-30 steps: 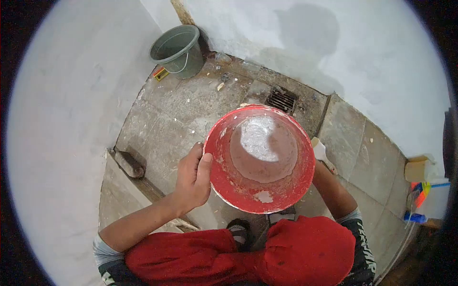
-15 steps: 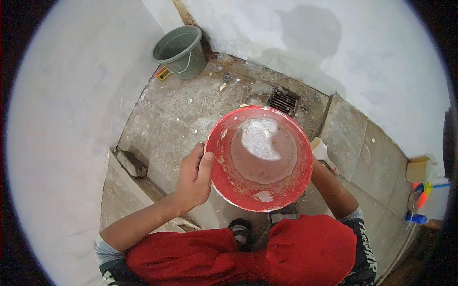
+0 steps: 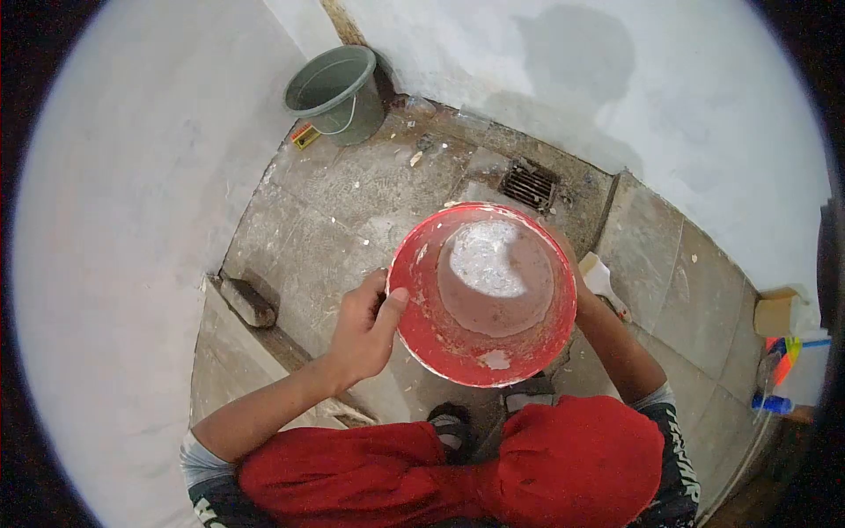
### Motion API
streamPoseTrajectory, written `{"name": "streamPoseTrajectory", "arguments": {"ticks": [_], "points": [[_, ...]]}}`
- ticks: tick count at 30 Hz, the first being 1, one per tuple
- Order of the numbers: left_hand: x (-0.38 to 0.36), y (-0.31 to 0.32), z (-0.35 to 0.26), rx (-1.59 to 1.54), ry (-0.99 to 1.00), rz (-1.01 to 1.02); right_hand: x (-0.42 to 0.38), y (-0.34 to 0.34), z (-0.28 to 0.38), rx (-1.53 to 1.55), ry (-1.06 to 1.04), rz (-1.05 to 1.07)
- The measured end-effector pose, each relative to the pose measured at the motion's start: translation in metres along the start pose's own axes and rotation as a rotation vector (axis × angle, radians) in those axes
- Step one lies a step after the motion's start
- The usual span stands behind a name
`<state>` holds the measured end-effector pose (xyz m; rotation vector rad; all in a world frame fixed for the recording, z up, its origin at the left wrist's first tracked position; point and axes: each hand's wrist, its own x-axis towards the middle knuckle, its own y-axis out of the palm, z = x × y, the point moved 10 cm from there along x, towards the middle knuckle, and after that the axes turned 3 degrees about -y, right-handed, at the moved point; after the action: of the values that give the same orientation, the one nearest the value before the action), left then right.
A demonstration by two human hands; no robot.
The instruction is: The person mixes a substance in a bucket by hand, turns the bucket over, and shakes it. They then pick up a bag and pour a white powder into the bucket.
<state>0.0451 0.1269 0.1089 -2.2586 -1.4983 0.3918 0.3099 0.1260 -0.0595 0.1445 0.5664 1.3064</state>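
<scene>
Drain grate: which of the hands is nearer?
Right. The right hand, partly hidden behind the red bowl, appears just below the drain grate; the left hand, gripping the bowl's left rim, is farther off.

I can't read one whole word with certainty. At four o'clock, on my dark right sleeve, a line of bold white capitals runs along the cloth, too small and too slanted for me to spell out. At seven o'clock, on my left sleeve, a white letter or two shows, perhaps starting with an H, cut short at the bottom edge of my view.
</scene>
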Motion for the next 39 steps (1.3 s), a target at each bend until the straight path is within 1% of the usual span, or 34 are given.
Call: {"name": "streamPoseTrajectory", "arguments": {"ticks": [2, 3, 4, 5, 6, 7, 8, 10, 12, 13, 15, 16, 18, 19, 21, 23, 25, 27, 28, 30, 31, 33, 34, 36, 39], "points": [[0.001, 0.001, 0.005, 0.002, -0.015, -0.001, 0.012, -0.015, -0.015, -0.108, -0.021, 0.023], [0.003, 0.001, 0.010, 0.016, -0.046, -0.008, 0.012, -0.010, -0.008, -0.107, -0.020, 0.024], [0.004, 0.000, 0.015, 0.030, -0.080, -0.015, 0.001, -0.014, 0.045, -0.380, -0.387, -0.178], [0.003, 0.001, 0.017, 0.032, -0.083, -0.016, -0.028, -0.002, 0.095, -0.648, -0.755, -0.381], [0.002, 0.001, 0.015, 0.126, -0.054, -0.027, -0.044, 0.012, 0.114, -0.645, -0.753, -0.378], [0.002, 0.001, 0.011, 0.221, -0.024, -0.036, -0.067, 0.036, 0.135, -0.442, -0.784, -0.219], [0.001, 0.003, 0.009, 0.228, -0.026, -0.031, -0.085, 0.057, 0.146, -0.236, -0.807, -0.065], [0.000, 0.009, 0.012, 0.310, -0.114, 0.011, -0.085, 0.113, 0.100, -0.306, -0.361, 0.340], [-0.001, 0.015, 0.010, 0.287, -0.131, 0.014, -0.074, 0.135, 0.039, -0.052, 0.071, 0.307], [-0.002, 0.017, 0.011, 0.259, -0.147, 0.012, -0.067, 0.144, 0.026, -0.047, 0.069, 0.307], [-0.003, 0.021, 0.012, 0.240, -0.149, 0.012, -0.054, 0.145, -0.019, 0.305, 0.359, 0.139], [-0.003, 0.022, 0.015, 0.216, -0.151, 0.011, -0.048, 0.149, -0.024, 0.308, 0.358, 0.140], [-0.005, 0.023, 0.021, 0.224, -0.170, 0.017, -0.045, 0.174, -0.020, 0.568, 0.412, 0.276], [-0.006, 0.023, 0.025, 0.229, -0.191, 0.024, -0.047, 0.176, -0.016, 0.571, 0.410, 0.279], [-0.006, 0.023, 0.028, 0.185, -0.165, 0.009, -0.051, 0.170, -0.012, 0.548, 0.426, 0.188], [-0.008, 0.022, 0.027, 0.140, -0.140, -0.005, -0.046, 0.169, -0.018, 0.531, 0.415, 0.220], [-0.009, 0.027, 0.031, 0.100, -0.187, 0.020, -0.042, 0.168, -0.026, 0.511, 0.403, 0.250], [-0.008, 0.029, 0.030, 0.120, -0.163, 0.027, -0.037, 0.164, -0.024, 0.494, 0.270, 0.209], [-0.006, 0.030, 0.027, 0.140, -0.140, 0.028, -0.035, 0.166, -0.026, 0.495, 0.268, 0.208], [-0.006, 0.031, 0.024, 0.121, -0.147, 0.036, -0.031, 0.150, -0.036, 0.349, 0.282, 0.011], [-0.007, 0.032, 0.023, 0.102, -0.157, 0.041, -0.029, 0.149, -0.039, 0.351, 0.280, 0.011], [-0.007, 0.034, 0.024, 0.101, -0.154, 0.054, -0.025, 0.144, -0.043, 0.227, 0.233, 0.019], [-0.008, 0.035, 0.024, 0.097, -0.154, 0.065, -0.023, 0.145, -0.046, 0.229, 0.232, 0.019], [-0.009, 0.038, 0.027, 0.113, -0.169, 0.088, -0.019, 0.138, -0.053, 0.075, 0.249, -0.022], [-0.011, 0.044, 0.027, 0.127, -0.166, 0.114, -0.013, 0.129, -0.070, 0.069, 0.232, -0.078]]}}
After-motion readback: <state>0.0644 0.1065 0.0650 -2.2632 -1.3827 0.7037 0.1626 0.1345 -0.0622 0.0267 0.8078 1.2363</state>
